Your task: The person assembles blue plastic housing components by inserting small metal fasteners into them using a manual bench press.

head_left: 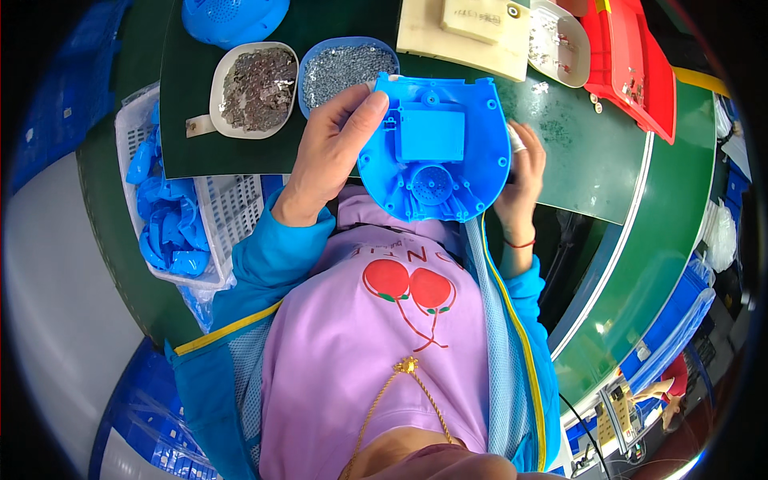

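A blue plastic housing (432, 184) is held up in front of my chest, its hollow inner side showing. Inside it are a raised rectangular box, a round perforated speaker grille and several screw posts. My left hand (340, 148) grips its upper left edge, thumb on the near side. At the right edge my right hand (524, 172) has curled fingers against the housing, partly hidden behind it. One of its fingers has a white wrap. Just beyond my left hand stand a blue bowl (326, 50) of small grey metal parts and a white bowl (286, 126) of thin metal pieces.
A white basket (228, 210) of blue plastic parts sits at the left. Another blue housing (232, 18) lies at the far left. Far right are a wooden board (424, 40), a white dish (578, 70) of small parts and a red bin (620, 48). Another person's arm (658, 390) shows lower right.
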A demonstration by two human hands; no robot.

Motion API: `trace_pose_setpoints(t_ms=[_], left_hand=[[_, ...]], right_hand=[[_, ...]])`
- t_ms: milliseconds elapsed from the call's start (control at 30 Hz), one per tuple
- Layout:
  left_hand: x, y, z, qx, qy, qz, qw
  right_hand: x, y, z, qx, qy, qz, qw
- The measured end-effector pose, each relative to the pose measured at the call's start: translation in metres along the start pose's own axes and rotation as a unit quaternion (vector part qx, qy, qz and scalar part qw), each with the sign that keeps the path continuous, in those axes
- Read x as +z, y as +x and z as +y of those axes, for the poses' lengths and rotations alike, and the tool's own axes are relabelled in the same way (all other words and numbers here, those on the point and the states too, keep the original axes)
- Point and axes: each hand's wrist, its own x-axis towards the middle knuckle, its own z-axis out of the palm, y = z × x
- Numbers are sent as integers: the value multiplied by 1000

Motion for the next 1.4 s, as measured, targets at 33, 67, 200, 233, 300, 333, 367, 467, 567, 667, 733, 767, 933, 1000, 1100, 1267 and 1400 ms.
trace_pose_setpoints(t_ms=[33,67,200,233,300,333,367,467,567,667,733,767,933,1000,1100,1267,1400], left_hand=[[6,1,-1,8,-15,30,999],[11,6,0,16,-32,55,998],[13,44,2,98,40,30,994],[20,60,8,120,32,41,991],[22,94,22,135,77,36,987],[17,112,28,128,130,20,983],[22,126,38,163,164,22,973],[31,142,54,144,155,20,977],[24,152,53,133,146,-10,980],[12,161,42,111,158,-17,981],[8,164,35,105,153,-19,982],[7,164,33,118,159,-4,980],[8,135,47,351,103,181,913],[23,111,86,517,72,188,832],[32,106,119,592,174,151,772],[58,108,119,590,32,206,780],[56,99,120,539,63,274,794]], right_hand=[[-2,1,-13,11,-89,-20,996],[-6,3,-20,13,-124,-7,992],[-23,46,-46,12,208,72,975],[-22,58,-52,38,239,91,966],[-11,93,-44,34,181,161,970],[-7,108,-40,42,184,201,961],[-5,121,-36,35,186,205,960],[0,141,-27,62,157,202,965],[8,146,-37,39,70,247,966],[9,144,-40,61,103,253,960],[9,142,-36,86,144,220,961],[7,141,-33,108,183,186,959],[-26,146,-22,143,264,255,919],[-55,163,-42,-9,318,328,890],[-80,173,-59,-100,299,396,862],[-67,188,-70,-83,247,489,832],[-57,189,-73,-68,298,496,813]])
